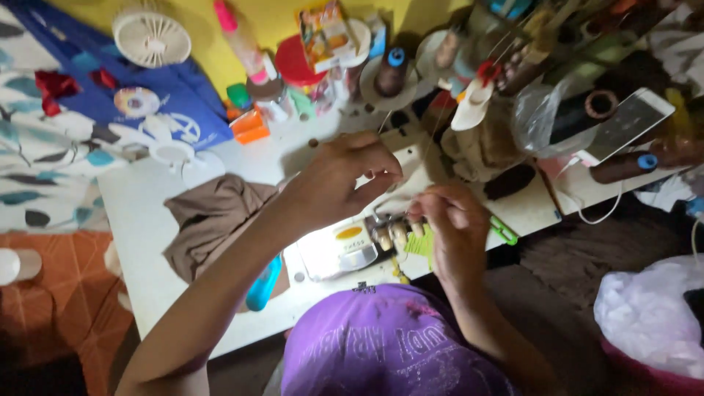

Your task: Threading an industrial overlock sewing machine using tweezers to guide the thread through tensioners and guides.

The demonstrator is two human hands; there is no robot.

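Observation:
My left hand (341, 180) reaches over the white sewing table (139, 220), its fingertips pinched together just above the lit needle area of the sewing machine (345, 246). My right hand (455, 231) is close beside it, thumb and forefinger pinched on a thin pale thread (427, 150) that runs up toward the spools. A green clipper tool (503, 229) sticks out from under my right hand. The exact point where the left fingers meet the thread is too small to see clearly.
A crumpled brown cloth (213, 220) lies left of the machine, with a blue tool (262, 286) below it. Thread cones, bottles and a small white fan (150, 37) crowd the far edge. A white phone (629, 123) lies at the right, a plastic bag (649, 312) on the floor.

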